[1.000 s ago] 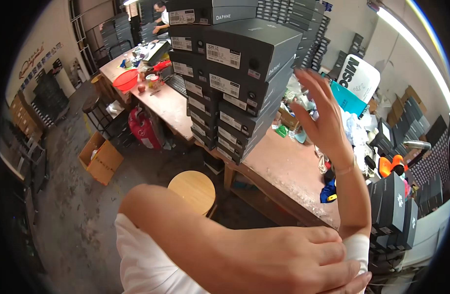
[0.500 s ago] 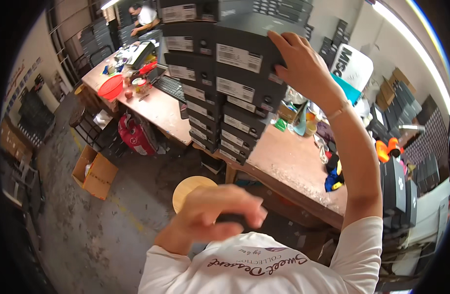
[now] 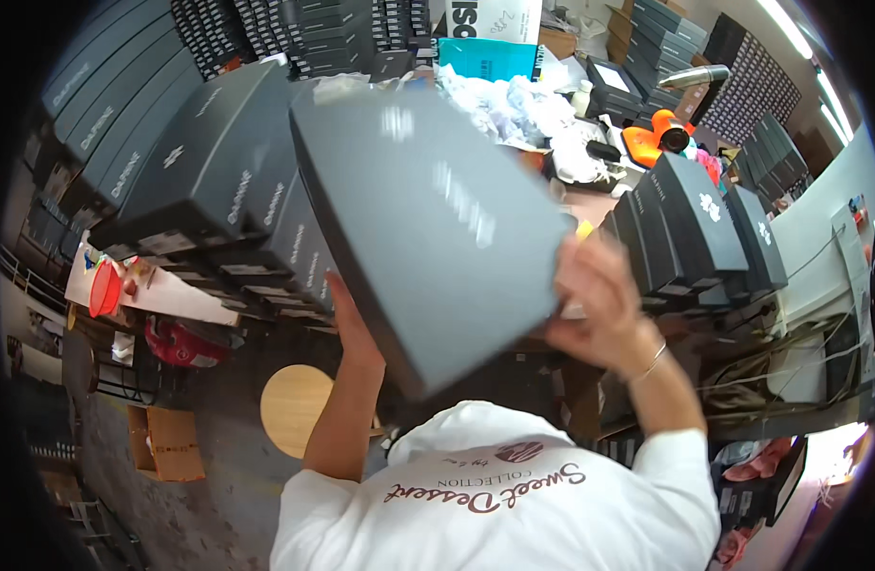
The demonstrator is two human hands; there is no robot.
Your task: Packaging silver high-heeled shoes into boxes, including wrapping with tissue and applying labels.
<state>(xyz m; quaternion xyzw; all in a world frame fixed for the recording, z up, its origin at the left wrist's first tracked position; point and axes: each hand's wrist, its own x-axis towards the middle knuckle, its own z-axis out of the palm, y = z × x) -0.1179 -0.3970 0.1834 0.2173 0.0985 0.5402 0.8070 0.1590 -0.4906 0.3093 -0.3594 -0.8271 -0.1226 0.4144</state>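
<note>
A dark grey shoebox [image 3: 418, 276], slightly blurred and tilted, is held up between my two hands. My left hand [image 3: 355, 324] presses against its lower left side, with part of the fingers hidden behind the box. At the right end my right hand [image 3: 599, 300] grips the edge, fingers closed round the corner and smeared by motion. Just left of the held box rise the stacked shoeboxes [image 3: 204, 157] on the table. Another group of shoeboxes [image 3: 690, 224] stands to the right of my right hand.
A workbench [image 3: 176, 295] carries a red basket [image 3: 104, 288]. Crumpled white paper [image 3: 518, 107], a teal box [image 3: 485, 59] and an orange tape dispenser [image 3: 661, 138] lie farther back. On the floor are a round wooden stool [image 3: 297, 409] and an open carton [image 3: 164, 443].
A shoebox has come off the stack and is now between both hands. My right hand has moved down from the stack top, and my left hand has met the box. The view has turned right.
</note>
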